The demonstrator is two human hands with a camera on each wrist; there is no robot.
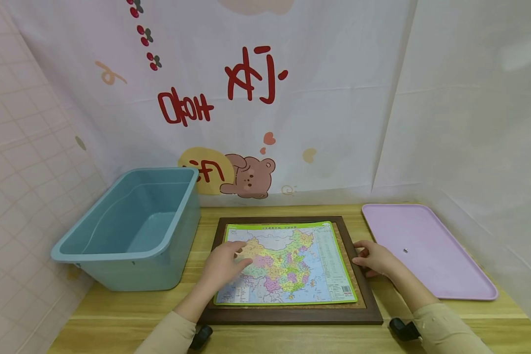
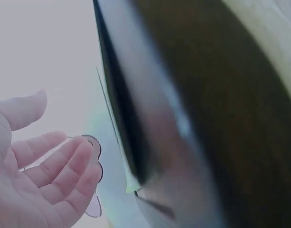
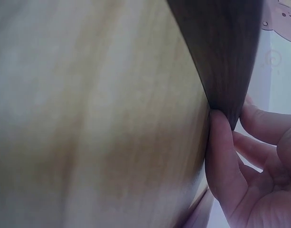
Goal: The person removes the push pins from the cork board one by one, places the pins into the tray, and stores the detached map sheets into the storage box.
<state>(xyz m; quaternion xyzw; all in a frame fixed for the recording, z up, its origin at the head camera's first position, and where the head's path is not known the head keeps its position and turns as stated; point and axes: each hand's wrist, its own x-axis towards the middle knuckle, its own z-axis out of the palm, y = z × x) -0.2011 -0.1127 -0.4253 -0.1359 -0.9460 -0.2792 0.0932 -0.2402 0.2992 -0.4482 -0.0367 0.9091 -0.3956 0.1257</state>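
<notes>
A map sheet (image 1: 274, 263) with a green border lies on a brown-framed cork board (image 1: 292, 317) on the table. My left hand (image 1: 223, 263) hovers over the map's left part, fingers loosely bent and holding nothing. In the left wrist view, the palm and fingers of that hand (image 2: 50, 175) show beside the map's edge and the dark frame. At the board's right side, my right hand (image 1: 373, 258) grips the frame's edge. The right wrist view has the thumb and fingers of this hand (image 3: 259, 180) on either side of the dark frame (image 3: 221, 52).
A deep blue-green plastic tub (image 1: 132, 268) stands left of the board. To the right lies a shallow lilac tray (image 1: 433, 260) with a small metallic piece (image 1: 405, 250) on it. A white printed cloth (image 1: 327, 123) hangs behind the wooden table (image 1: 318, 339).
</notes>
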